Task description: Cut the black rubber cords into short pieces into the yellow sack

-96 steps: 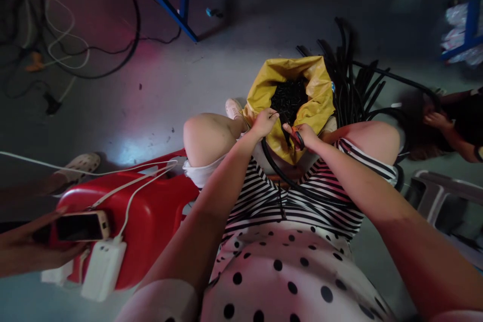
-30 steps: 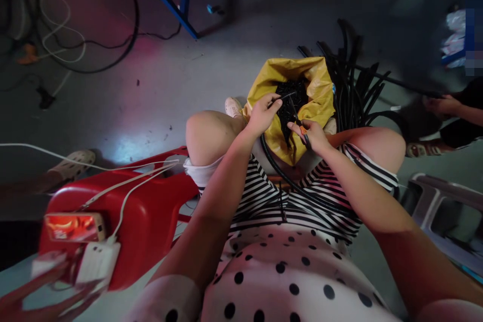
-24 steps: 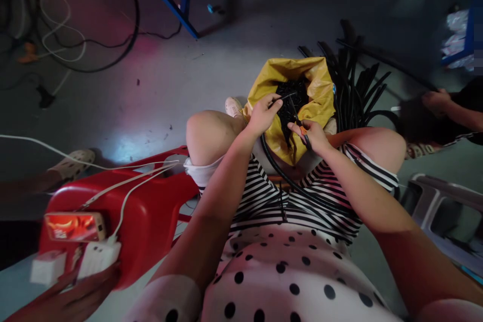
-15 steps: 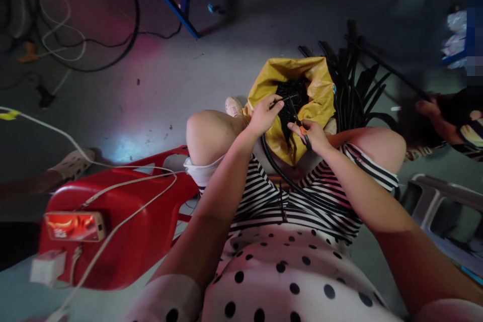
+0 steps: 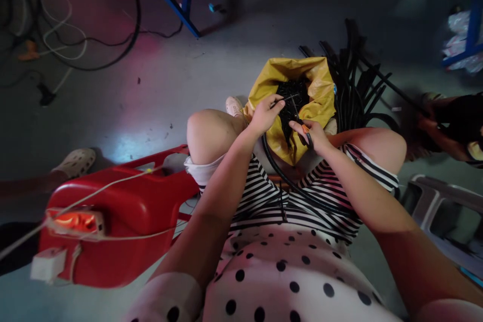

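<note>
Here, bare floor (image 5: pixel 158 90) opens at nine o'clock of the yellow bag (image 5: pixel 320 95) wedged between the knees; above its rim, the left hand (image 5: pixel 264 115) pinches black tubing (image 5: pixel 281 101), the right hand (image 5: pixel 313 136) grips scissors (image 5: pixel 304 131).

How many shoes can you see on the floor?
2: a pale shoe beside the yellow bag, by the left knee, and a perforated clog behind the red stool. Others may be hidden.

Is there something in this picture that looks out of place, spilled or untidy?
Mostly the floor. Long black tubes lie fanned out loose behind the yellow bag, and cables tangle at far left. The left hand and right hand hold a tube and scissors over the bag; nothing has spilled from it.
</note>
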The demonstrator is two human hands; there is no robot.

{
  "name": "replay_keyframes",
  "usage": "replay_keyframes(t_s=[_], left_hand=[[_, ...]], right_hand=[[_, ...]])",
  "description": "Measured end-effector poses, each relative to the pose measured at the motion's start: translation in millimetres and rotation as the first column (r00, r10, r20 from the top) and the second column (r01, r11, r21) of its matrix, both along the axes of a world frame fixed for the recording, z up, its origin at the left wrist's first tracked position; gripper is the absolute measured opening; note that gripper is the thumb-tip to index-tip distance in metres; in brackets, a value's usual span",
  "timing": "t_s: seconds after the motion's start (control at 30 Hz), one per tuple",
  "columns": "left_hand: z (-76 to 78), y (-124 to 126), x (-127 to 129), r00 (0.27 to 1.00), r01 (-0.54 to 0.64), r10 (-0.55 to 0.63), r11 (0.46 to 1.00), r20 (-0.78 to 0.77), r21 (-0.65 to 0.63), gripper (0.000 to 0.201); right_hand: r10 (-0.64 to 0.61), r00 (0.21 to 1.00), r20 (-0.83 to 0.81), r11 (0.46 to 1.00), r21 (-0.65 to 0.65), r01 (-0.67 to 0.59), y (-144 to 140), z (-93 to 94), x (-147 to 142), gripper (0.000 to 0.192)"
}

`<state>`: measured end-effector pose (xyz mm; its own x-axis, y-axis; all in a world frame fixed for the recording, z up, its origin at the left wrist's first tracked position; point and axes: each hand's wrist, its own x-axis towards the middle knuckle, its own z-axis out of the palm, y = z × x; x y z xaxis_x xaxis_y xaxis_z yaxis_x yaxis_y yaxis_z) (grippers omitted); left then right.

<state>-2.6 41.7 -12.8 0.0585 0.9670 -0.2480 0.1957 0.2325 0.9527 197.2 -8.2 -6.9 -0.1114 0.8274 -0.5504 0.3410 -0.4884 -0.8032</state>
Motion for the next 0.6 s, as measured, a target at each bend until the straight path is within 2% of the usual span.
replay_keyframes(t_s=[0.2, 0.4, 0.6], left_hand=[[-9.4, 4.3, -0.2, 0.997, 0.064, -0.061, 0.995, -0.041, 0.077, 0.017], [-19.7, 10.9, -5.3, 0.984, 0.149, -0.137, 0.983, -0.113, 0.11, 0.023], [-5.0, -6.5, -2.1, 0.997, 0.072, -0.071, 0.995, -0.029, 0.066, 0.017]], right_hand=[[0.046, 0.995, 0.085, 0.998, 0.032, -0.048, 1.4, -9.7, 6.0, 0.067], [0.156, 0.923, 0.352, 0.964, 0.148, -0.219, 12.1, -14.8, 13.5, 0.067], [0.218, 0.906, 0.363, 0.951, 0.13, -0.281, 7.1, -9.9, 16.5, 0.075]])
